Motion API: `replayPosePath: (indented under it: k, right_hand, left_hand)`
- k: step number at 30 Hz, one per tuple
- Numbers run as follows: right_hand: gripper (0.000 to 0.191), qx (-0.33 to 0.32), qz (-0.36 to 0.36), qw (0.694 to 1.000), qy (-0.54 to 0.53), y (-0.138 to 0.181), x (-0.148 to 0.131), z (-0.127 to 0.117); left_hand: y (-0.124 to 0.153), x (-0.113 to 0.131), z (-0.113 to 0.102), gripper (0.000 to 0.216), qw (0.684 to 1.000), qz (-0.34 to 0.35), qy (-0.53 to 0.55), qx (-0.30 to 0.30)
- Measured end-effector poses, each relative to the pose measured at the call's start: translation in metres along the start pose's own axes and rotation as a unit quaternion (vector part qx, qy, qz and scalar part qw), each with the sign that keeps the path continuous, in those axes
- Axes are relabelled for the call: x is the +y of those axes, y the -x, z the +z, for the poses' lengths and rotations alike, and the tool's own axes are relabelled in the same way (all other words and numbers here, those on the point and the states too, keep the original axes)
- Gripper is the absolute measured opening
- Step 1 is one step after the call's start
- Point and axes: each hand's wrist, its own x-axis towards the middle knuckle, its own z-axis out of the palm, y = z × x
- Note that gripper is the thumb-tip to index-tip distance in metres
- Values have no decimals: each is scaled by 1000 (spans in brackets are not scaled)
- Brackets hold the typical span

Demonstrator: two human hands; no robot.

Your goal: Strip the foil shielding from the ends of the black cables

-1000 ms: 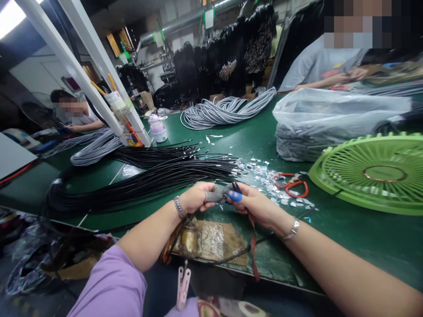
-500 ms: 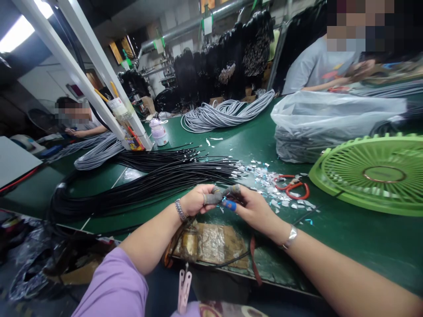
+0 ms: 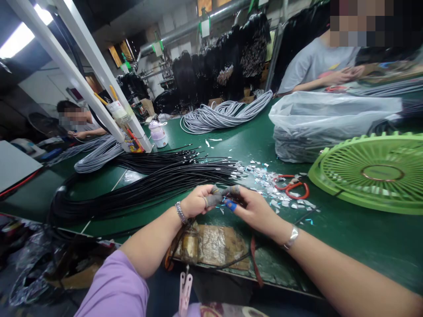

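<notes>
My left hand (image 3: 197, 202) and my right hand (image 3: 254, 208) meet above the near edge of the green table (image 3: 363, 233). Both pinch the end of a thin black cable (image 3: 228, 264) that hangs down over the table edge. Grey tape wraps my fingertips and a blue guard covers one right finger. A long bundle of black cables (image 3: 148, 182) lies just beyond my hands, with its stripped ends pointing right. Small silvery and blue scraps (image 3: 267, 180) litter the table past my right hand.
Red-handled scissors (image 3: 294, 187) lie among the scraps. A green fan (image 3: 370, 171) lies flat at right, behind it a plastic bag of cables (image 3: 330, 119). Grey cable bundles (image 3: 224, 114) lie at the back. Other people work at far left and far right.
My hands stay pinched together at the cable end, with only small finger shifts. The view has drifted slightly.
</notes>
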Motion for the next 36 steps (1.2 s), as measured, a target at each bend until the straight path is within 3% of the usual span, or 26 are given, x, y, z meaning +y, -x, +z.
replayPosePath:
  k: [5, 12, 21, 30, 36]
  right_hand:
    - [20, -12, -3, 1000, 12, 1, -1, -1]
    - [9, 6, -19, 998, 64, 2, 0, 0]
    - [11, 6, -69, 993, 100, 2, 0, -2]
    - [15, 53, -43, 996, 50, 0, -2, -2]
    - [7, 91, -32, 990, 99, 0, -1, -3]
  left_hand:
    - [0, 2, 1, 53, 1000, 2, -2, 9]
    - [1, 4, 1, 55, 1000, 1, -4, 15]
    - [3, 8, 0, 52, 999, -17, 13, -32]
    - [-2, 2, -2, 52, 998, 17, 48, 36]
    - [-3, 2, -1, 49, 997, 26, 35, 58]
